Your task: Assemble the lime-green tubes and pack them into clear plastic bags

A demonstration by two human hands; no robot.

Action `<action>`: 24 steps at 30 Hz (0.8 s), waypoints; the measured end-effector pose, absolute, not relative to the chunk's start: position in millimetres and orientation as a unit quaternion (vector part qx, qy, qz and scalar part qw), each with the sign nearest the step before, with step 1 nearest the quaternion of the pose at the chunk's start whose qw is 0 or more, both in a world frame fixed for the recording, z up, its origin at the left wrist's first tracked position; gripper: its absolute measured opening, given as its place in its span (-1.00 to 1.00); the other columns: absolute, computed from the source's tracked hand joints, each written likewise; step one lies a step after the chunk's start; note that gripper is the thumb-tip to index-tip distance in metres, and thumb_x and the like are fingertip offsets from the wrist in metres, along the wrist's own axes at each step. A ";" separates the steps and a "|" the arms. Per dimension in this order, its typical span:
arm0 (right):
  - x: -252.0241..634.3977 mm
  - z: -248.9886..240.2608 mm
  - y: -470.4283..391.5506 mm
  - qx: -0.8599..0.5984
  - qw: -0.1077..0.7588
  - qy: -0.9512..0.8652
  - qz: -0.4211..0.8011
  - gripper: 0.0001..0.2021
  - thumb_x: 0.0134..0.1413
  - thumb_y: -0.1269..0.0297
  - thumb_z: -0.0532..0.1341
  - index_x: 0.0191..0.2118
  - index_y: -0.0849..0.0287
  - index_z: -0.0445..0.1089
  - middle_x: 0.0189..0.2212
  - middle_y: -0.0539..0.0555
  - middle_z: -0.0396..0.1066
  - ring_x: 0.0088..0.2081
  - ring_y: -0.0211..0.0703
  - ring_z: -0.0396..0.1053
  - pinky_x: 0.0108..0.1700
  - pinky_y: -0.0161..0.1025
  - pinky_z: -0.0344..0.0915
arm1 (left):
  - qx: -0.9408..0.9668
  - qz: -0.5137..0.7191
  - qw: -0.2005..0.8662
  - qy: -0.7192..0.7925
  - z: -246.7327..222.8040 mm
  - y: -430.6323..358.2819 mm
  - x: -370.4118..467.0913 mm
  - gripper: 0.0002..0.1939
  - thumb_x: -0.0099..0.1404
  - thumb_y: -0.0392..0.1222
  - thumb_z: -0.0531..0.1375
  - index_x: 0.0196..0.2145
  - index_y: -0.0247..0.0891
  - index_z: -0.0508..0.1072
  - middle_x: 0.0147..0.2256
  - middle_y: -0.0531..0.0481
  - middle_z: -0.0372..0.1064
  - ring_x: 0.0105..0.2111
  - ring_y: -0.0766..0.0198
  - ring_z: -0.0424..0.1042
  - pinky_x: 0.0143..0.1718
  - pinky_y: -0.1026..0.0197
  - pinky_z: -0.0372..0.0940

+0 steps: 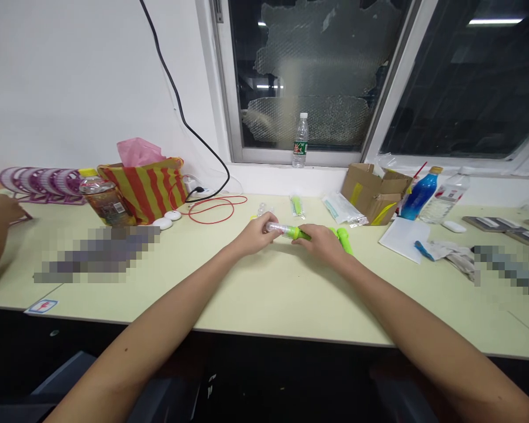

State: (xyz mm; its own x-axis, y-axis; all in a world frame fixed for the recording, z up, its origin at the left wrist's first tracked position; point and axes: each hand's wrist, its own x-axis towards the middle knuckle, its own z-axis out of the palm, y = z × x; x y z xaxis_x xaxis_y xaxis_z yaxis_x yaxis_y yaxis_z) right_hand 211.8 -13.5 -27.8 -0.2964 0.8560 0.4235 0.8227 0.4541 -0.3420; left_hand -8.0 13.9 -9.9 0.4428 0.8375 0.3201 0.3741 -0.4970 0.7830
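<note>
Clock positions are being taken from the clear-and-green plastic tube [286, 230], which is lying nearly level between both hands, over the middle of the pale table [264, 294]. The left hand [259, 234] is gripping the clear end from 9 o'clock, thumb and fingers closed around it. The right hand [321, 242] is clasping the green end from 3 o'clock. The hands are keeping a small gap between them, which the tube is bridging.

Green plastic pieces [344, 239] are lying at 3 o'clock, just beyond the right hand and partly hidden by it. A bagged green item [297, 205] is resting near 12 o'clock. Small clear pieces [265, 208] are lying towards 11 o'clock, too small to identify.

Further out, an open cardboard box [362, 192] is standing at 2 o'clock, and a green-labelled water bottle [300, 147] is standing on the windowsill at 12. A red cable [211, 221] is looping between 9 and 10 o'clock; beyond it, a red-and-yellow striped bag [154, 191] is standing beside a yellow-capped drink bottle [108, 198]. Another person's hand [0, 220] is showing at 9 o'clock, well apart.
</note>
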 end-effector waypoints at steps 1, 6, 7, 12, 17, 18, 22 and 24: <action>209.8 -26.6 -14.4 -0.527 0.283 -0.801 -0.001 -0.85 0.15 0.16 0.22 -0.33 0.11 0.39 -0.37 0.02 0.42 -0.35 -0.17 0.28 -0.39 -0.28 -0.07 | 0.766 0.360 0.345 0.405 -11.3 14.0 -6.1 -0.64 0.25 0.16 0.15 -0.25 -0.21 0.31 -0.55 0.10 0.30 -0.61 0.35 0.27 -0.57 0.29 0.15; 206.3 -21.2 -18.2 -0.529 0.274 -0.803 -0.027 -0.84 0.18 0.15 0.19 -0.32 0.12 0.36 -0.36 0.04 0.40 -0.36 -0.17 0.25 -0.40 -0.26 -0.10 | 0.736 0.343 0.445 0.377 -11.2 15.0 -5.2 -0.59 0.28 0.22 0.10 -0.38 -0.21 0.27 -0.69 0.17 0.12 -0.73 0.42 0.12 -0.68 0.33 0.00; 209.1 -19.7 -18.1 -0.523 0.267 -0.809 0.015 -0.80 0.16 0.10 0.20 -0.35 0.12 0.34 -0.39 0.02 0.39 -0.40 -0.19 0.23 -0.41 -0.27 -0.09 | 0.747 0.337 0.448 0.358 -10.3 14.7 -6.3 -0.61 0.27 0.19 0.13 -0.37 -0.21 0.27 -0.68 0.18 0.12 -0.71 0.42 0.12 -0.66 0.33 0.01; 229.7 -12.7 -13.0 -0.456 0.193 -0.827 0.265 -0.64 0.09 -0.09 0.19 -0.44 0.13 0.26 -0.54 -0.08 0.24 -0.49 -0.25 0.15 -0.44 -0.31 -0.03 | 0.806 0.280 0.425 0.303 -7.8 9.9 -8.5 -0.69 0.21 0.08 0.23 -0.32 -0.22 0.31 -0.61 0.14 0.23 -0.63 0.40 0.22 -0.58 0.32 0.11; 224.1 -13.8 -13.6 -0.484 0.206 -0.836 0.155 -0.70 0.14 -0.03 0.19 -0.37 0.13 0.29 -0.44 0.01 0.36 -0.42 -0.18 0.23 -0.41 -0.27 -0.03 | 0.775 0.301 0.439 0.341 -7.6 8.4 -5.1 -0.65 0.18 0.07 0.26 -0.22 -0.22 0.34 -0.55 0.10 0.31 -0.64 0.39 0.28 -0.63 0.31 0.17; 220.2 -14.6 -14.7 -0.496 0.213 -0.837 0.092 -0.73 0.15 0.01 0.19 -0.35 0.13 0.30 -0.41 0.04 0.38 -0.41 -0.16 0.25 -0.41 -0.26 -0.05 | 0.758 0.307 0.450 0.359 -7.8 9.2 -4.6 -0.63 0.18 0.09 0.26 -0.22 -0.22 0.35 -0.54 0.08 0.33 -0.65 0.37 0.30 -0.65 0.31 0.17; 210.2 -17.3 -19.1 -0.508 0.196 -0.837 -0.062 -0.80 0.22 0.10 0.17 -0.31 0.12 0.30 -0.34 0.11 0.42 -0.39 -0.12 0.28 -0.40 -0.23 -0.12 | 0.717 0.295 0.494 0.393 -9.0 12.5 -4.2 -0.59 0.21 0.19 0.20 -0.37 -0.27 0.36 -0.54 0.01 0.33 -0.69 0.38 0.26 -0.72 0.29 0.11; 212.1 -17.2 -19.9 -0.503 0.196 -0.840 -0.055 -0.79 0.22 0.08 0.17 -0.31 0.11 0.30 -0.35 0.10 0.41 -0.41 -0.13 0.27 -0.40 -0.24 -0.13 | 0.730 0.287 0.490 0.380 -9.1 12.4 -4.1 -0.61 0.20 0.17 0.21 -0.39 -0.27 0.36 -0.54 0.02 0.33 -0.70 0.41 0.21 -0.71 0.30 0.06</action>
